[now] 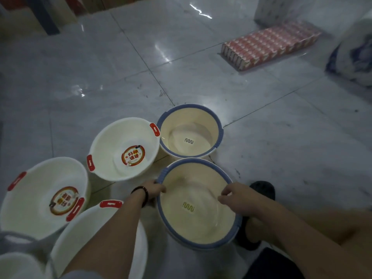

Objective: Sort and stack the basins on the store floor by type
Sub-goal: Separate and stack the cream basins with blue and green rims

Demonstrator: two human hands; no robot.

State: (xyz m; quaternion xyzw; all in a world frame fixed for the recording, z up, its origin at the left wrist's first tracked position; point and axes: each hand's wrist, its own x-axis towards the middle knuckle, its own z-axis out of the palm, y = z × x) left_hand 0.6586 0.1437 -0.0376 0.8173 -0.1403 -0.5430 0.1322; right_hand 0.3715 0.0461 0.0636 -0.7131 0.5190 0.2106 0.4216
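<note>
The left hand (156, 189) grips the left rim of a blue-rimmed cream basin (201, 228), fingers curled over the edge. The right hand (234, 195) pinches the opposite rim, so the basin hangs between both, tilted slightly toward the camera. Whether it is already nested on another below it, I cannot tell.

Its match, the second blue-rimmed basin (189, 135), sits straight ahead on the floor (281, 148), their rims nearly touching. Both hands are equally near, so the next move is probably a short forward lift and drop.

Three white red-handled basins (112, 150) (34, 198) (80, 232) crowd the left, the farthest one touching the target. A black slipper (263, 188) lies close on the right. Beyond the target the floor opens toward a red carton pack (269, 47).
</note>
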